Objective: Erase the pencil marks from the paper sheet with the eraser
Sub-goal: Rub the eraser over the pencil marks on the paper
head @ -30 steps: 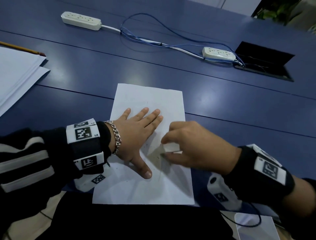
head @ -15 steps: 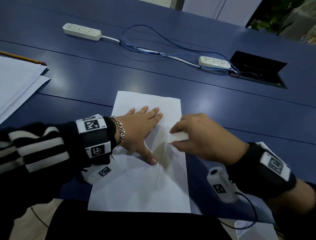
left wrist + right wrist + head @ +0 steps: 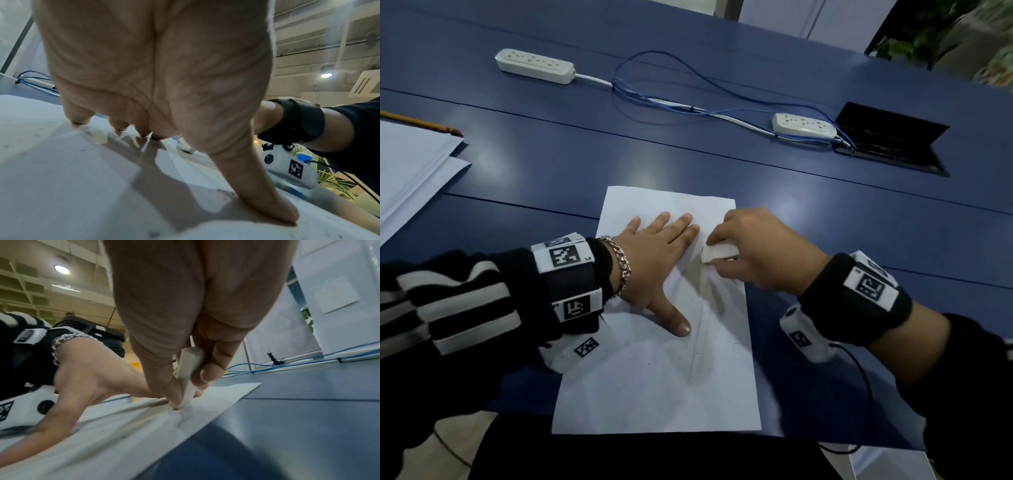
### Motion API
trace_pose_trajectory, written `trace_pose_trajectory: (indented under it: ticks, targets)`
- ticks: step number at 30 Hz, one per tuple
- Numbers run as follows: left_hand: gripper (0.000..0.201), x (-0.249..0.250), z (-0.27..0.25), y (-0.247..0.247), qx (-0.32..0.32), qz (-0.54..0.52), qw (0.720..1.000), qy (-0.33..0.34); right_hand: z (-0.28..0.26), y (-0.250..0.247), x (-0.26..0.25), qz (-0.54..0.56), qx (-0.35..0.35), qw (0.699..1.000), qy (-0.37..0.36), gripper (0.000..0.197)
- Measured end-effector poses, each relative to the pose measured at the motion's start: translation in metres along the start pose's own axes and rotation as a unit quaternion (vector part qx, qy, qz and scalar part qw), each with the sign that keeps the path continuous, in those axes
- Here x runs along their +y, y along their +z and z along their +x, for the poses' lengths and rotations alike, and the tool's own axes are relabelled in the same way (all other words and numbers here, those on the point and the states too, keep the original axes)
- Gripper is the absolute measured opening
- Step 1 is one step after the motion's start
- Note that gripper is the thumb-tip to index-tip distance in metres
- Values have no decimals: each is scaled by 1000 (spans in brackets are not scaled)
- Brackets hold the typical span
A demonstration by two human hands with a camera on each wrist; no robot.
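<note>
A white paper sheet [image 3: 654, 387] lies on the blue table [image 3: 825, 212], with a faint pencil line [image 3: 697, 356] running down its right half. My left hand [image 3: 657, 253] lies flat on the sheet's upper part, fingers spread, thumb pointing down toward me. My right hand [image 3: 756, 253] pinches a white eraser [image 3: 717, 255] between thumb and fingers, its lower end pressed on the paper near the right edge. In the right wrist view the eraser [image 3: 190, 376] stands tilted with its tip on the sheet [image 3: 144, 426]. The left wrist view shows my palm [image 3: 160, 73] over the paper [image 3: 61, 170].
A stack of white papers [image 3: 407, 171] with a pencil [image 3: 421, 122] on it lies at the far left. Two white power strips [image 3: 534, 65] [image 3: 804, 125] with blue cables [image 3: 671, 99] cross the back of the table. A black cable hatch [image 3: 893, 140] is open at the back right.
My right hand has moved the eraser up the sheet, away from me, to beside my left fingertips. My left hand has kept pressing the paper.
</note>
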State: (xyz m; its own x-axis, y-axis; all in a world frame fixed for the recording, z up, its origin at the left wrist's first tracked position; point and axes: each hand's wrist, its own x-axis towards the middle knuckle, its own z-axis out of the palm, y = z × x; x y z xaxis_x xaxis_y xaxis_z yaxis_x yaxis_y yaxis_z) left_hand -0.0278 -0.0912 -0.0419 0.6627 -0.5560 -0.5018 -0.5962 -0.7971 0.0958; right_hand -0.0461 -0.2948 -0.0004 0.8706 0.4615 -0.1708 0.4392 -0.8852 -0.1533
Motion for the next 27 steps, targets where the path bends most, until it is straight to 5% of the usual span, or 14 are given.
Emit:
trace_pose_trajectory:
  ticks: [6, 12, 20, 27]
  targets:
    - [164, 0, 1, 1, 8, -7, 1000, 0, -29, -4, -24, -24, -80, 994, -75, 30]
    - [162, -1, -1, 0, 2, -9, 1000, 6, -50, -15, -1, 3, 40, 999, -13, 41]
    - [138, 11, -4, -6, 4, -22, 999, 43, -62, 12, 0, 38, -25, 999, 25, 37]
    - [147, 8, 1, -10, 5, -40, 999, 25, -38, -7, 10, 34, -22, 999, 1, 31]
